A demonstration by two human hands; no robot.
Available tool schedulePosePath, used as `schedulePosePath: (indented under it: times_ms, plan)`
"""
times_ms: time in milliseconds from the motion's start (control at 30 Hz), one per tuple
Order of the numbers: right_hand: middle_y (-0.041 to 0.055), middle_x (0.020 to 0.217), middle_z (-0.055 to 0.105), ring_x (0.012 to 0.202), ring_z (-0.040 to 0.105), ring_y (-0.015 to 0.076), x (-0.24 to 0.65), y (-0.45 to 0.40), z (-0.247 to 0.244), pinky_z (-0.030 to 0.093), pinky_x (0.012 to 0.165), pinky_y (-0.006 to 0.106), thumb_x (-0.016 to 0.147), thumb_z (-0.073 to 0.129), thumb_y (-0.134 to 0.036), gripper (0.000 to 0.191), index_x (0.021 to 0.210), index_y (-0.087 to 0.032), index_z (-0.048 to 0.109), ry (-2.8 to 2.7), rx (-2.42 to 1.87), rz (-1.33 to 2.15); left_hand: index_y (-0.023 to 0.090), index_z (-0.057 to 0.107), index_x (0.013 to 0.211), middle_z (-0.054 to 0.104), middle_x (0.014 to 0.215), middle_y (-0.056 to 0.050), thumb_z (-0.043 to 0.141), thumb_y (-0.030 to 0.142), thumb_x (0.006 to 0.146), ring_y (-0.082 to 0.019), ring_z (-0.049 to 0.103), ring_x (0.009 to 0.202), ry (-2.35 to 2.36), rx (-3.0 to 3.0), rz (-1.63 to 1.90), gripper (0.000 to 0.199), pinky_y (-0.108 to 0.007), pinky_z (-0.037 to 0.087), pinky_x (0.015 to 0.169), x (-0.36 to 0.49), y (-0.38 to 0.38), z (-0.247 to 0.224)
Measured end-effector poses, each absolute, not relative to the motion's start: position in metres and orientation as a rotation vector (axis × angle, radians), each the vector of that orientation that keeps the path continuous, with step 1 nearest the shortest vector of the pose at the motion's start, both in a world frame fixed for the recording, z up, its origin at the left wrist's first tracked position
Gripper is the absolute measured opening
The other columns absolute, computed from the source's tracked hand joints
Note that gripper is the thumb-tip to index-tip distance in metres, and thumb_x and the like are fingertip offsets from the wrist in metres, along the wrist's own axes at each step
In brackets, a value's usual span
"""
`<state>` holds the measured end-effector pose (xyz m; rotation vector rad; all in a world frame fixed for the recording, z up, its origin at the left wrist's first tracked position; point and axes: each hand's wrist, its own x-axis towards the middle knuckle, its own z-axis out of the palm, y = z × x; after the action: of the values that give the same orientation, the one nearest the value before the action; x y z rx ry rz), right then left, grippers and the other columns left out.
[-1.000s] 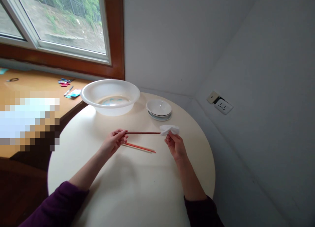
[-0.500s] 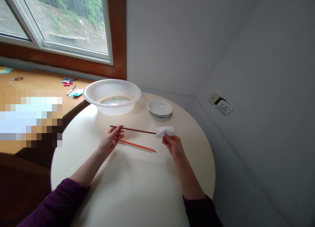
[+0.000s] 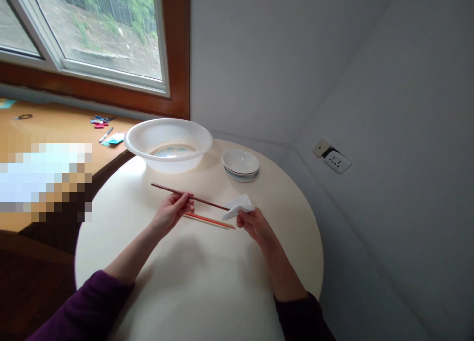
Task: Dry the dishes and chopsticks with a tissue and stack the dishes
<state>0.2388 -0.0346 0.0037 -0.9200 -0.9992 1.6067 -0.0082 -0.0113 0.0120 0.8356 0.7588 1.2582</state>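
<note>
A dark brown chopstick point(image 3: 207, 202) is pinched near its middle between the thumb and fingers of my left hand point(image 3: 173, 211). It slopes down to the right, and its right end goes into a folded white tissue point(image 3: 239, 206). My right hand point(image 3: 255, 225) is closed on that tissue, around the chopstick's end, which is hidden. Below the held chopstick, orange-red chopsticks point(image 3: 215, 221) lie on the white round table point(image 3: 207, 291) beside a paler stick; their left ends are covered by my left hand.
A translucent white basin point(image 3: 168, 166) with a little liquid stands at the back of the table. To its right is a small stack of white dishes point(image 3: 240, 162). A wooden desk point(image 3: 66, 119) holding small items adjoins on the left; a wall point(image 3: 370, 222) borders the right.
My left hand has slid along the chopstick toward its middle. The tissue and my right hand have shifted left and slightly down, and the chopstick tilts more steeply.
</note>
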Motion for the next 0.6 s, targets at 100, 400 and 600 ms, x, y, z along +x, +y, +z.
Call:
schedulePosePath:
  times_ms: [100,400,600]
  plan:
    - [-0.0032,0.042,0.049,0.044,0.039,0.0067,0.242,-0.033,0.003,0.032,0.047,0.023,0.058,0.077,-0.038,0.034,0.046,-0.015,0.057,-0.96,-0.913,1.543,0.011,0.063,0.075,0.06,0.056,0.001,0.078,0.038,0.061,-0.008,0.056,0.05,0.743,0.862,1.304,0.034,-0.019,0.045,0.05,-0.01,-0.011,0.014]
    - [-0.0028,0.054,0.051,0.055,0.041,0.0089,0.235,-0.034,0.0,0.035,0.056,0.024,0.058,0.079,-0.034,0.025,0.057,-0.016,0.062,-0.875,-0.855,1.606,0.016,0.049,0.072,0.061,0.066,0.0,0.07,0.045,0.069,-0.012,0.06,0.054,0.673,0.856,1.135,0.036,-0.026,0.05,0.054,-0.007,-0.02,0.02]
    - [-0.0019,0.056,0.053,0.055,0.043,0.0087,0.23,-0.035,-0.004,0.036,0.057,0.024,0.061,0.078,-0.035,0.024,0.061,-0.015,0.065,-0.922,-0.863,1.65,0.019,0.049,0.078,0.032,0.041,0.011,0.058,0.041,0.081,-0.002,0.02,0.032,0.634,0.86,0.962,0.024,-0.014,0.015,0.034,-0.002,-0.027,0.021]
